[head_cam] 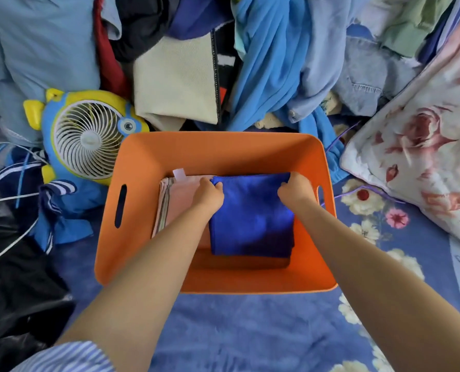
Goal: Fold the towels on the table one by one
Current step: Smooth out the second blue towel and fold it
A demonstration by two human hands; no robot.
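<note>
Two hands, my left hand [208, 193] and right hand [294, 190], pinch the folded royal-blue cloth towel's [251, 221] far corners; its length runs toward the orange plastic bin's [212, 146] near wall.

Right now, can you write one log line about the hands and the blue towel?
left hand: grips blue towel | right hand: grips blue towel | place: orange bin, beside pink towels

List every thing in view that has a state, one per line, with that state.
Blue towel: folded, in the bin, on the right.
Pink towels: folded, stacked in the bin, on the left.
Bin: open-topped, holding both.
Left hand: pinches the blue towel's far left corner.
Right hand: grips its far right corner.
Fan: lying beside the bin; running or not, cannot tell.
Clothes: unfolded, heaped behind the bin.
</note>
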